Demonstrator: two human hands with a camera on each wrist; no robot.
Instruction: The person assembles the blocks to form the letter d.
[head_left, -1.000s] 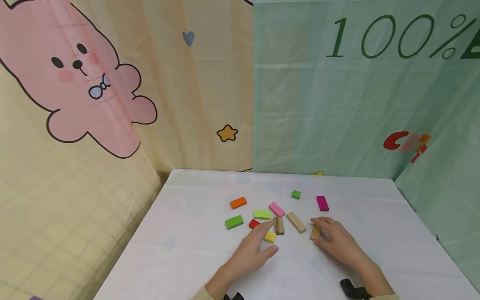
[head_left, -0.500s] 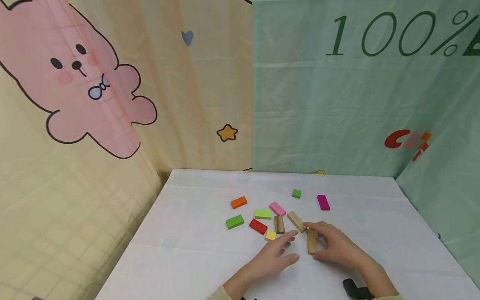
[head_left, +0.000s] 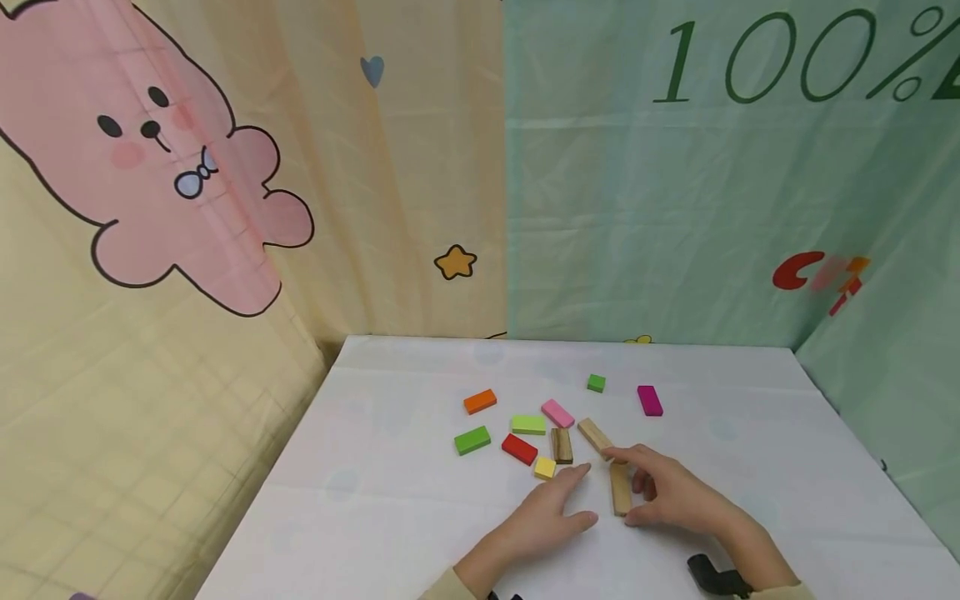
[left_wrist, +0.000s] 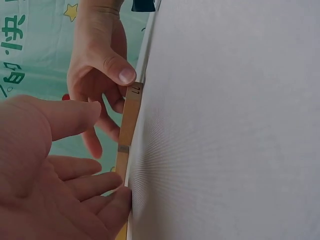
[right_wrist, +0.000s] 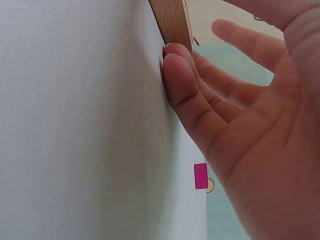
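A plain light-wood block [head_left: 621,490] lies on the white table, its long side pointing away from me. My right hand [head_left: 678,492] holds it, thumb at the near end and index finger at the far end; the other fingers curl beside it. Dark marks show on that block's near end in the left wrist view. A second light-wood block [head_left: 595,436] lies slanted just beyond, close to the right index fingertip. My left hand [head_left: 543,521] is spread with nothing in it, low over the table left of the held block, near a small yellow block [head_left: 545,468].
Beyond the hands lie a brown wood-grain block [head_left: 562,446], a red block [head_left: 519,449], several green ones, an orange block [head_left: 480,401], a pink block [head_left: 557,412] and a magenta block [head_left: 650,400]. Printed cloth [head_left: 420,167] hangs behind the white table [head_left: 337,500].
My right hand has slid the light-wood block toward me and left, turning it straighter. My left hand has moved right, away from the red and yellow blocks, uncovering them.
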